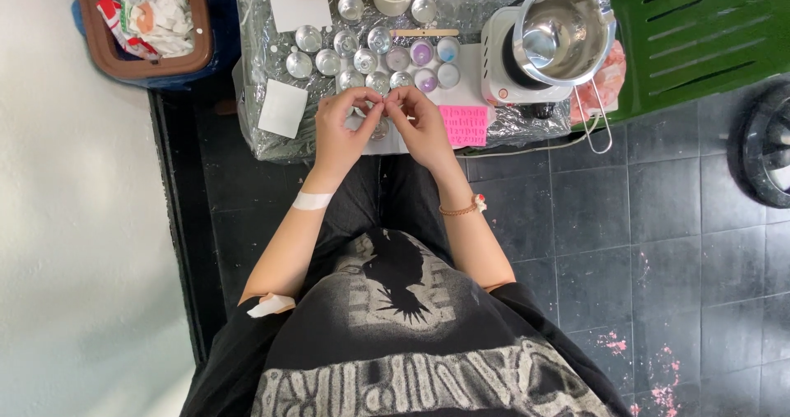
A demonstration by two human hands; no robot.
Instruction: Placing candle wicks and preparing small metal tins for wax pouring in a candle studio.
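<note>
A pink printed card (464, 125) lies at the desk's (271, 141) near edge; crumpled wrappers (148, 14) fill the brown bin (99, 39).

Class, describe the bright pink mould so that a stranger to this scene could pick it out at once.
Start at the shiny steel pouring pot on the white hotplate, on the foil-covered table. Look down and left to the table's near edge, just beside the person's right hand. The flat pink rectangular mould lies there, the only bright pink slab among round silver cups.
</note>
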